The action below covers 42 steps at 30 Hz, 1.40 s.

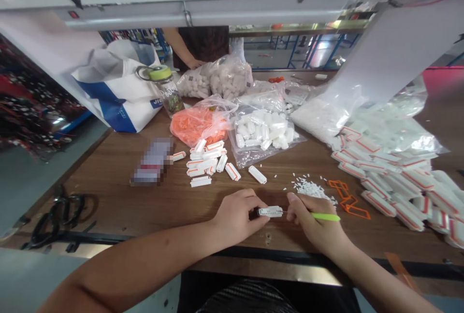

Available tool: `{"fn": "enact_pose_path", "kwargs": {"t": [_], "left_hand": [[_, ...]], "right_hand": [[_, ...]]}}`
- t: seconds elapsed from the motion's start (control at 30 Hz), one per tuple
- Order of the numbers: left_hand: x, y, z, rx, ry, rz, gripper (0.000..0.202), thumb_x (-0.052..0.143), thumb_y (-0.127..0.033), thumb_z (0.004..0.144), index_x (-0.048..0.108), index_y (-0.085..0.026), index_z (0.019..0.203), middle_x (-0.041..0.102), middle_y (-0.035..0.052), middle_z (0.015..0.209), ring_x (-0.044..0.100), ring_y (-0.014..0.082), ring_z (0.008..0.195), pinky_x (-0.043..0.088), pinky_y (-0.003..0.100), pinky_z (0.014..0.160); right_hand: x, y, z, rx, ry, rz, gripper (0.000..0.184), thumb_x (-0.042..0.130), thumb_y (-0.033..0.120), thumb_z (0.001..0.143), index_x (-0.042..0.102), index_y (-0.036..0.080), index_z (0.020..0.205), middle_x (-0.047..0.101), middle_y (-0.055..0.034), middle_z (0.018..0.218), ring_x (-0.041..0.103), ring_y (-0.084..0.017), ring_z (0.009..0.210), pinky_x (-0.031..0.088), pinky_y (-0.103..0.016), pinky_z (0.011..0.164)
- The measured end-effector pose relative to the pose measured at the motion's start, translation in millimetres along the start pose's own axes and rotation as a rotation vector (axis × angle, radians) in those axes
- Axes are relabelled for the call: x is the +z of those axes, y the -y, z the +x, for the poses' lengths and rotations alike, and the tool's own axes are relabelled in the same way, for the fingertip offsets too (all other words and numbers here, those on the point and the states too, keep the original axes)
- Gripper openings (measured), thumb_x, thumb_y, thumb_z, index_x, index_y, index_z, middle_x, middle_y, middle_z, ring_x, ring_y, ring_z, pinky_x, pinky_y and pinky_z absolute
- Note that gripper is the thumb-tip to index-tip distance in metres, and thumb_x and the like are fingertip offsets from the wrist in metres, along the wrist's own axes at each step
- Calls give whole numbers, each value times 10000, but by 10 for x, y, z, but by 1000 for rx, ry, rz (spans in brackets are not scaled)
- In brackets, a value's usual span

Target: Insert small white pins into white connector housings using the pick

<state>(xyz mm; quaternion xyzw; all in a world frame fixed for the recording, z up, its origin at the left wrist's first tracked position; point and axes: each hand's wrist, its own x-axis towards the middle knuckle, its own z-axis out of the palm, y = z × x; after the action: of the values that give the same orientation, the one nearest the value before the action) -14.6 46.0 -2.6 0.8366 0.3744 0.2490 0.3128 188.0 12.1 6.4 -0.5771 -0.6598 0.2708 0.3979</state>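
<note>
Pinches the white plastic piece [270,211], just in front of the heap of white grains [310,188], in closed fingers [254,205] of the left hand [237,216], clamps a green tool [325,217] in the right hand [313,223]; seems light, stiff, slippery, best held by its sides.

flat packet [152,161] pixelated beyond reading. left end of the white piece [270,211] covered by fingers of the left hand [237,216]; front of the green tool [325,217] buried in the right hand [311,221]. scattered white bits [310,188] too small to make out. pile of orange-striped pieces [398,192] cut off by the right edge. co-worker [201,42] hidden above the chest behind the overhead rail [203,13].
</note>
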Motion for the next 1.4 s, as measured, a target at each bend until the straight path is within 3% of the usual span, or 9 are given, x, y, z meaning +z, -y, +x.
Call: {"fn": "enact_pose_path", "kwargs": {"t": [0.23,0.47,1.4], "left_hand": [[-7,-9,-3,-1,-4,-4,101,679,-266,819,706,-196,887,606,8,766,566,152,705,449,291,657],[-2,3,-18,5,-11,-11,95,677,-259,811,702,-209,888,604,5,773,564,150,704,444,288,654],[-33,11,-4,46,13,-81,175,724,-257,785,645,-191,926,609,5,834,565,150,750,468,301,703]], "right_hand": [[70,-65,-79,24,-85,55,527,460,445,952,559,210,491,558,13,446,510,-116,409,406,-251,475],[77,21,-99,9,-115,40,518,462,450,953,548,219,497,558,8,457,505,-124,431,409,-271,517],[64,32,-65,-109,-109,42,462,490,284,949,549,198,499,541,33,435,513,-78,398,391,-205,464]]}}
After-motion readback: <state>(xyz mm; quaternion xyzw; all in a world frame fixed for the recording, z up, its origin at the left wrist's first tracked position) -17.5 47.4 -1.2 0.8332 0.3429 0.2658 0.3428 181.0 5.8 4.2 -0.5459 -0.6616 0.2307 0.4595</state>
